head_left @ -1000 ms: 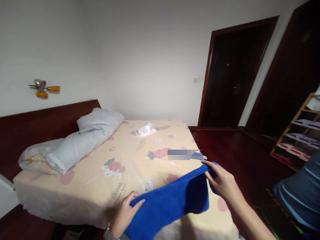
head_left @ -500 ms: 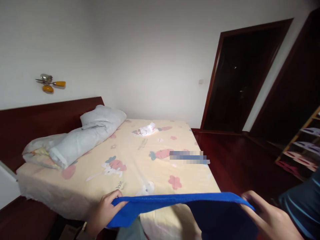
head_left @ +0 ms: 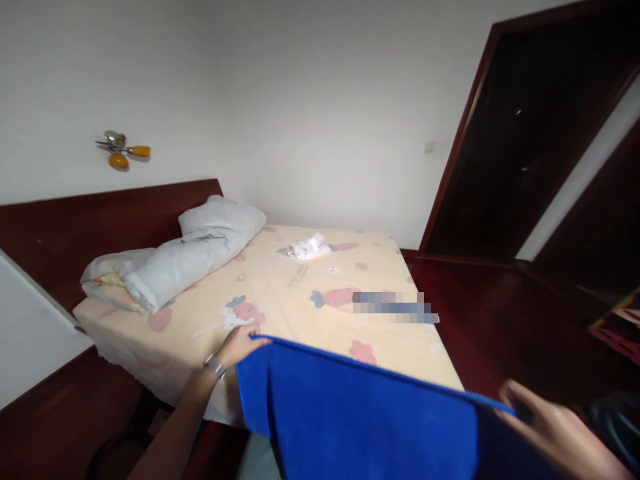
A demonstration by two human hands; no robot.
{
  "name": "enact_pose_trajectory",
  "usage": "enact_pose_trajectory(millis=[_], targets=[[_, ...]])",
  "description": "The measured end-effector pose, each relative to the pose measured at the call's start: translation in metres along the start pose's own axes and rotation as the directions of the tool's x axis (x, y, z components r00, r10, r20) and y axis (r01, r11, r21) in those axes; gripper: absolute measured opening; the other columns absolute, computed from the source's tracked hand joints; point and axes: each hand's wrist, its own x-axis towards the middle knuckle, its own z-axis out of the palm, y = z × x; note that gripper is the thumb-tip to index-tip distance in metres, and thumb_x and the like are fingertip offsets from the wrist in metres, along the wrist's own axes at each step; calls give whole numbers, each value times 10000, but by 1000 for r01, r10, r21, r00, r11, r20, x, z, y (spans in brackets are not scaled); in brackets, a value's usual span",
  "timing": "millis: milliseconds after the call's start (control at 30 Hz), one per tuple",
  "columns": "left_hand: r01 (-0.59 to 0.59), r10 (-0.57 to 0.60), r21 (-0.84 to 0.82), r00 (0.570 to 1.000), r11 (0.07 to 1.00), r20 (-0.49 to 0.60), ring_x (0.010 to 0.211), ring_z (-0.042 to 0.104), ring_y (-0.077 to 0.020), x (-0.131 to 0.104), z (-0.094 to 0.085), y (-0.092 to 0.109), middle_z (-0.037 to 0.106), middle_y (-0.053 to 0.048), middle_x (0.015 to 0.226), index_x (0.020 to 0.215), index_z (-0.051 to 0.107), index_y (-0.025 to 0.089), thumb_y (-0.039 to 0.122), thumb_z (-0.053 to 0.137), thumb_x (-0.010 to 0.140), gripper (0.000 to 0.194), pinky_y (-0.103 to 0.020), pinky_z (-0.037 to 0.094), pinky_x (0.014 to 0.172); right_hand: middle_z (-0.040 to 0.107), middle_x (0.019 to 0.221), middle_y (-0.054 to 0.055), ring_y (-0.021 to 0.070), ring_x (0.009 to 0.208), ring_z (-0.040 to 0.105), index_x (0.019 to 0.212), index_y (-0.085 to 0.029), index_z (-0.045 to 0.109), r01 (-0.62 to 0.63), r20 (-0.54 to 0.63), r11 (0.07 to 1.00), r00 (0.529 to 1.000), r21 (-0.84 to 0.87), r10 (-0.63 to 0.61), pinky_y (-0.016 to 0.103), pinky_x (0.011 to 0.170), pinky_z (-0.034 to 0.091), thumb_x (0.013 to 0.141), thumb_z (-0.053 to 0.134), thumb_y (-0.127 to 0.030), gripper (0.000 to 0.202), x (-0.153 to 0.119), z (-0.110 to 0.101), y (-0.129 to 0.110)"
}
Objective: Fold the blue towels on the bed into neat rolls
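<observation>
A bright blue cloth (head_left: 360,407) with a stitched top edge hangs stretched between my two hands, over the near edge of the bed. Toward its right end the cloth looks dark navy; its lower part runs out of view. My left hand (head_left: 243,345), with a watch (head_left: 215,366) on the wrist, pinches the upper left corner. At lower right my right hand (head_left: 545,427) grips the other end of the top edge, set lower than the left. Which kind of cloth item this is I cannot tell.
The bed (head_left: 280,303) has a cream sheet with carrot and rabbit prints. A rolled grey quilt (head_left: 185,267) lies by the dark headboard (head_left: 100,213). Farther back on the sheet rests a crumpled white cloth (head_left: 310,247). A pixelated patch covers something near the right edge.
My left hand has risen and moved forward over the bed, so the cloth now slants down to the right and more of its blue face shows. The view has turned slightly.
</observation>
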Motion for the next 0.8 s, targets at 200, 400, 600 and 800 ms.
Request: enact_pose_trajectory(millis=[200, 400, 600, 800], targets=[[-128, 160, 173, 970, 976, -182, 633, 512, -146, 99, -21, 36, 589, 33, 643, 702, 599, 208, 446, 677, 809, 272, -234, 351, 652, 565, 652, 21, 136, 567, 458, 752, -248, 502, 41, -121, 997, 991, -62, -49, 332, 623, 355, 790, 570, -229, 80, 89, -43, -33], [-197, 295, 265, 865, 944, -407, 828, 607, -177, 119, -27, 24, 668, -6, 856, 860, 611, 206, 422, 630, 877, 218, -255, 422, 795, 604, 800, 38, 148, 685, 544, 877, -208, 560, 105, -359, 975, 918, -195, -170, 282, 685, 383, 807, 535, -191, 77, 103, -42, -33], [-90, 161, 357, 971, 930, -176, 893, 631, -192, 78, 39, -73, 675, -10, 858, 801, 595, 209, 128, 564, 816, 88, -293, 451, 868, 611, 872, 47, 201, 752, 581, 822, -237, 569, 159, -43, 965, 984, -210, -171, 290, 701, 443, 763, 504, -223, 88, 75, 30, 40], [-31, 42, 398, 999, 917, -20, 882, 663, -199, 0, 113, -131, 714, 0, 835, 769, 656, 222, -19, 533, 702, 279, -289, 460, 827, 650, 849, 63, 238, 824, 642, 736, -253, 598, 109, 226, 954, 973, -281, -45, 321, 710, 469, 696, 484, -179, 141, 27, 90, 117]])
